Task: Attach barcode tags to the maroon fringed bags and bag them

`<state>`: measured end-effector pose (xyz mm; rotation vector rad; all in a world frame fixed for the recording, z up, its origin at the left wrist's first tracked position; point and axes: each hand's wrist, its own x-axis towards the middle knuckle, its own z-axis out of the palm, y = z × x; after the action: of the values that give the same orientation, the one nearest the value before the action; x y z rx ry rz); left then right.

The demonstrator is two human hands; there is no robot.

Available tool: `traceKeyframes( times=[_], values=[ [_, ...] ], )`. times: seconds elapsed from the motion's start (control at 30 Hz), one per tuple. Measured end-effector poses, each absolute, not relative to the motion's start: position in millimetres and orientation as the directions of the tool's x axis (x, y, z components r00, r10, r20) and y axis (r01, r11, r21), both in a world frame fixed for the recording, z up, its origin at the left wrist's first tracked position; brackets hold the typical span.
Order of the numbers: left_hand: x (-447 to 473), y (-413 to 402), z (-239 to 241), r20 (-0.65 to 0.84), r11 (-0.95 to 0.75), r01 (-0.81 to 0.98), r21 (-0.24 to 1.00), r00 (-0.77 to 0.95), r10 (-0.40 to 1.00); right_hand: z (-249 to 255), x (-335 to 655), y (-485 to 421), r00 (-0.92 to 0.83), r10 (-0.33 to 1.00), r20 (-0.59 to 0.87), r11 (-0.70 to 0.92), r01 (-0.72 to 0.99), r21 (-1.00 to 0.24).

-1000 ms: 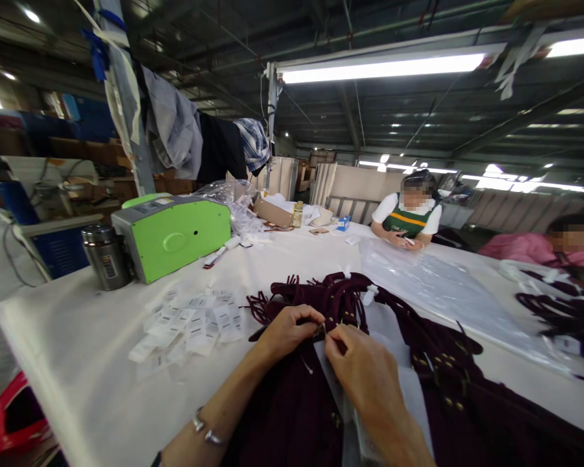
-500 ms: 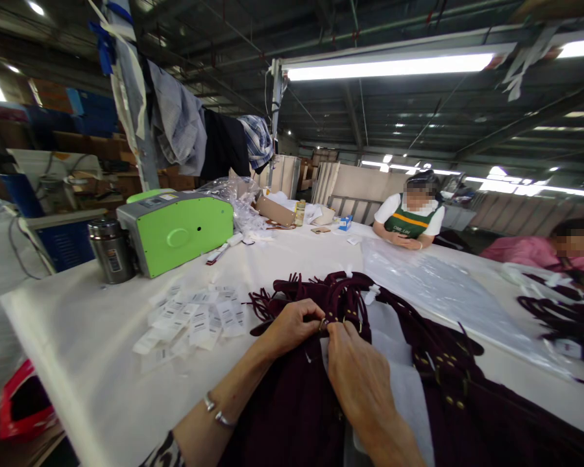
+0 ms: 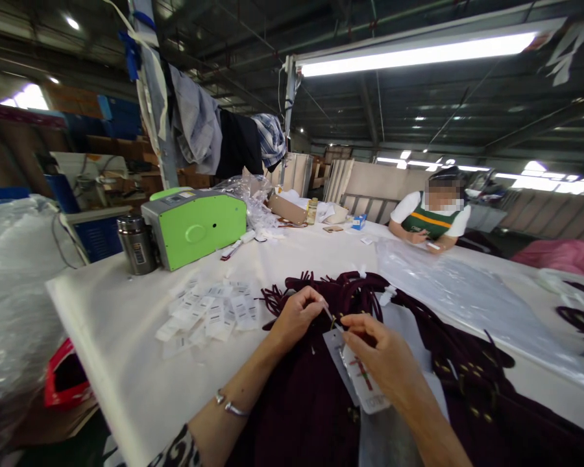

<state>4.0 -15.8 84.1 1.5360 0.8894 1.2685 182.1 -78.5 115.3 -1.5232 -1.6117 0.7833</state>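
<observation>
A dark maroon fringed bag (image 3: 292,415) lies in front of me, with brass fittings and straps at its top. My left hand (image 3: 296,318) is closed in a pinch on a thin pale tag string (image 3: 329,314) near a brass ring. On the other side of that ring, my right hand (image 3: 389,353) pinches the same string with thumb and forefinger. Hang tags (image 3: 367,389), one with a red and green print, dangle below the right fingers against the bag. White paper (image 3: 403,324) lies between this bag and another maroon bag (image 3: 472,383) at right.
Printed white labels (image 3: 219,311) are spread left of the bag. Beyond them stand a steel flask (image 3: 136,246) and a green and grey machine (image 3: 199,230). Clear plastic sheeting (image 3: 457,292) covers the right side of the table. Across it, a co-worker (image 3: 431,217) in a green apron leans in.
Both hands were close together at the brass ring. They have moved apart, the right one rightward, and the hang tags now show below it. The view has turned slightly left.
</observation>
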Motion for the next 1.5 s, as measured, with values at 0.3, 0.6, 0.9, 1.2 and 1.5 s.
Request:
traceKeyframes(
  times=[0.3,0.6,0.9,1.2,1.5],
  values=[
    [4,-29,95,0.336,-0.265,-0.271,0.925,0.262,0.905,105,169,-77,-0.009,0.888,0.459,0.352,0.655,-0.668],
    [7,-34,95,0.386,-0.282,-0.317,0.906,0.34,0.858,103,169,-71,-0.032,0.89,0.454,0.385,0.584,-0.715],
    [14,-39,101,0.592,-0.605,0.026,0.796,0.174,0.787,108,167,-74,-0.038,0.905,0.424,0.391,0.465,-0.794],
    [12,-38,96,0.47,-0.511,0.148,0.847,0.242,0.849,104,171,-71,0.033,0.918,0.395,0.326,0.502,-0.801],
    [15,-42,96,0.613,-0.689,0.293,0.663,0.317,0.724,102,172,-70,-0.008,0.897,0.443,0.371,0.558,-0.742]
  ],
)
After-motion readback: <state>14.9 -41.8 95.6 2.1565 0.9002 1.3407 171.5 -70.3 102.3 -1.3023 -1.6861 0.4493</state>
